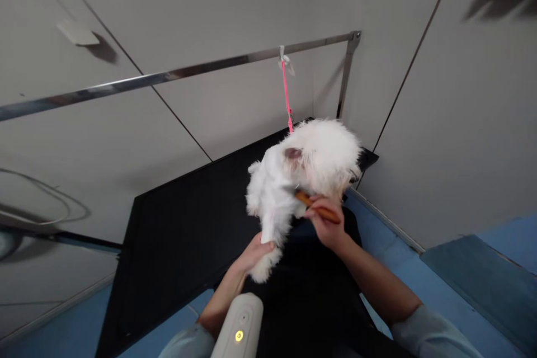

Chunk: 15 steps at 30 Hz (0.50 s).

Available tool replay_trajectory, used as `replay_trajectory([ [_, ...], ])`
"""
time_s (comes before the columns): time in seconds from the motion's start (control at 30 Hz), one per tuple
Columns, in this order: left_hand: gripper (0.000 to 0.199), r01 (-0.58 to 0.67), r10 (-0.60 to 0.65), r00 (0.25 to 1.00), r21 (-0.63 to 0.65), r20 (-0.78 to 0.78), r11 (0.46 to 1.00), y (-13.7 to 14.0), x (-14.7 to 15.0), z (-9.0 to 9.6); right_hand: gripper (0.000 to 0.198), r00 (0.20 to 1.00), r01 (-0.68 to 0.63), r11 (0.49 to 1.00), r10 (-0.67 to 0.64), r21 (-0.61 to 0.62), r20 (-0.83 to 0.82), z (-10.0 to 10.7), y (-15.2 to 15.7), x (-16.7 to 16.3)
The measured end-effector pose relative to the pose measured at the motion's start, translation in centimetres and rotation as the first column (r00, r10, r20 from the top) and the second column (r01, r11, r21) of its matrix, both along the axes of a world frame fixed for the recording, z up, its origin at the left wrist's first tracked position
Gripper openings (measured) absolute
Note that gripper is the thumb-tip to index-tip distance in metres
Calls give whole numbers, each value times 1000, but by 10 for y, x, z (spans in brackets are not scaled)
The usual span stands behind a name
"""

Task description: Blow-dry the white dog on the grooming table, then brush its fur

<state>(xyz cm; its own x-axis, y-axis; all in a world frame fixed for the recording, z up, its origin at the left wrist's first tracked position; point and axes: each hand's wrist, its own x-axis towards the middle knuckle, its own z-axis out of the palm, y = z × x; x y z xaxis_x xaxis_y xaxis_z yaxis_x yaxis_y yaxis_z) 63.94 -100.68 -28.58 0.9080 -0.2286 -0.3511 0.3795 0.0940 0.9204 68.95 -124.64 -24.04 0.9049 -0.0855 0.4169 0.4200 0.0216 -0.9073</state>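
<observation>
A fluffy white dog (274, 179) is on the black grooming table (180, 235), its head turned to the right. My left hand (253, 253) is closed around one of its legs, just above the paw. My right hand (326, 222) grips the orange-brown handle of a grooming brush (305, 198). The brush's head is blurred and lies against the fur below the dog's ear, so its pins cannot be made out. A pink leash (286, 89) runs from the dog's neck up to a metal bar (210, 69).
A white rounded device (240, 327) with a lit yellow button juts up from the bottom edge, close to my left forearm. The metal bar crosses above the table in front of the pale wall (235, 0). Blue floor (394, 257) shows at the right, with a blue-grey panel (482, 285).
</observation>
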Motion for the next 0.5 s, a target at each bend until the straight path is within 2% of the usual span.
replay_trajectory([
  [0.07, 82, -12, 13, 999, -44, 36, 999, 1, -1, 2, 17, 977, -195, 980, 196, 27, -82, 1, 2, 2],
  [0.1, 89, -28, 31, 998, -55, 55, 998, 1, -3, 3, 18, 964, -225, 973, 231, 54, -129, 2, 4, 3],
  [0.2, 100, -99, 104, 989, -58, 104, 993, 0, -7, 2, 20, 992, 5, 990, 13, 144, -123, 2, 7, 4],
  [0.23, 100, -116, 121, 987, -52, 109, 992, 0, -9, 0, 18, 995, 22, 988, -6, 154, -104, 1, 7, 3],
  [0.27, 98, -128, 132, 986, -48, 105, 991, 1, -10, -3, 17, 994, -37, 989, 51, 145, -93, 1, 7, 2],
  [0.33, 92, -155, 158, 986, -53, 57, 986, 3, -10, -10, 18, 957, -254, 961, 267, 110, -117, 2, 6, 0],
  [0.37, 88, -170, 172, 985, -68, 18, 983, 4, -10, -15, 20, 940, -302, 948, 314, 103, -134, 3, 5, 0],
  [0.4, 84, -181, 179, 984, -98, -25, 979, 7, -9, -19, 21, 952, -263, 958, 276, 114, -129, 5, 3, 1],
  [0.43, 80, -179, 171, 983, -150, -69, 972, 9, -7, -23, 22, 980, -156, 978, 171, 141, -101, 6, 1, 1],
  [0.47, 76, -164, 138, 983, -236, -121, 958, 12, -6, -27, 22, 997, -36, 983, 49, 177, -67, 7, -1, 2],
  [0.5, 71, -135, 82, 983, -335, -167, 933, 16, -4, -30, 22, 999, 27, 979, -19, 201, -42, 8, -2, 2],
])
